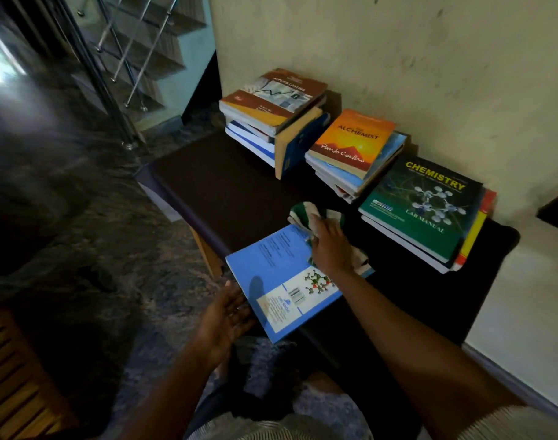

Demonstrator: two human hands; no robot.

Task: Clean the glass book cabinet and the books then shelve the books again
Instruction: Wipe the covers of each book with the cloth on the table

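A light blue book [276,274] lies back cover up, jutting over the front edge of a dark table [227,185]. My left hand [225,315] supports its near left edge from below with straight fingers. My right hand [330,246] presses a green and white cloth [309,215] onto the book's far right corner. Behind stand three stacks of books: one topped by a brown costing book [273,96], one topped by an orange novel [355,139], one topped by a green chemistry manual [422,206]. No glass cabinet is in view.
A blue book [303,142] leans upright against the left stack. A cream wall [398,52] runs behind the table. A staircase with a steel railing [125,68] rises at the far left. A wooden slatted piece [14,376] sits at the bottom left on the dark marble floor.
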